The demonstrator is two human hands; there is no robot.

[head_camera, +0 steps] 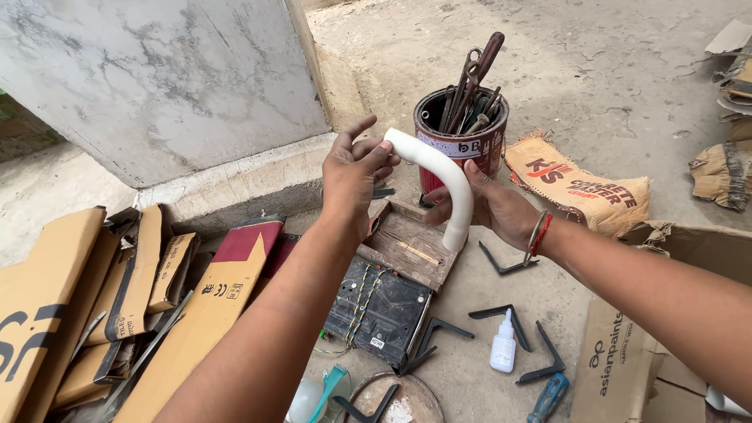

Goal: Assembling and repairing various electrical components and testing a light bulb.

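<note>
A white curved pipe bend (446, 182) is held up in front of me by both hands. My left hand (354, 174) pinches its upper end with thumb and fingers. Lower down, my right hand (493, 205) wraps the downward leg, with a red thread and a metal bangle on that wrist. Behind the pipe stands a red tin can (460, 145) stuffed with pliers and other hand tools. Under the hands lies a worn wooden board (411, 249) on the concrete floor.
Flattened cardboard boxes (117, 305) pile up at left. A black electronic board (377, 309), black metal angle brackets (501, 317), a small white glue bottle (504, 345) and a blue-handled screwdriver (547, 398) lie on the floor. A sack (580, 184) and an open carton (627, 352) sit at right.
</note>
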